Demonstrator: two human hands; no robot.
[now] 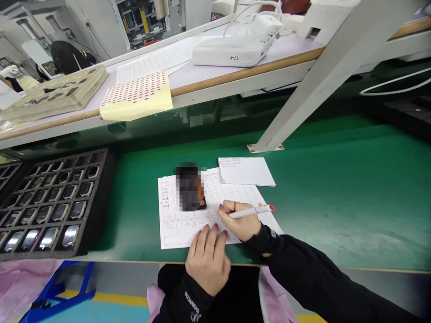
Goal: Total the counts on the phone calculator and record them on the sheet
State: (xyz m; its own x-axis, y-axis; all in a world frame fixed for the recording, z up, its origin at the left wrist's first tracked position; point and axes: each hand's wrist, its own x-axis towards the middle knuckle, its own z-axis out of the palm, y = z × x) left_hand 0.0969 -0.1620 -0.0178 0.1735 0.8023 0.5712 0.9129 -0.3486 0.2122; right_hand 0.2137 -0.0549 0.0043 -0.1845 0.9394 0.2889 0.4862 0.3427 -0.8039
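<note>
A white pen (pixel 251 211) with a red end is gripped in my right hand (pixel 244 223), which rests on a printed table sheet (pixel 171 233). The pen's writing tip is hidden by my fingers. My left hand (pixel 208 260) lies palm down at the sheet's lower edge, its fingers stretched out and holding nothing. Above it on the sheet lies a dark object (pixel 190 188), mostly pixelated, with one black rounded corner showing. A smaller stack of white paper (pixel 247 172) with handwriting at its top overlaps the sheet's upper right.
At left, a black foam tray (pixel 97 202) holds rows of small framed screens. A slanted white post (pixel 303 89) is bolted to the green table (pixel 336 193). The raised shelf behind carries a white box (pixel 229 51), a yellow sticker sheet (pixel 138 96) and a clear parts tray (pixel 87 89).
</note>
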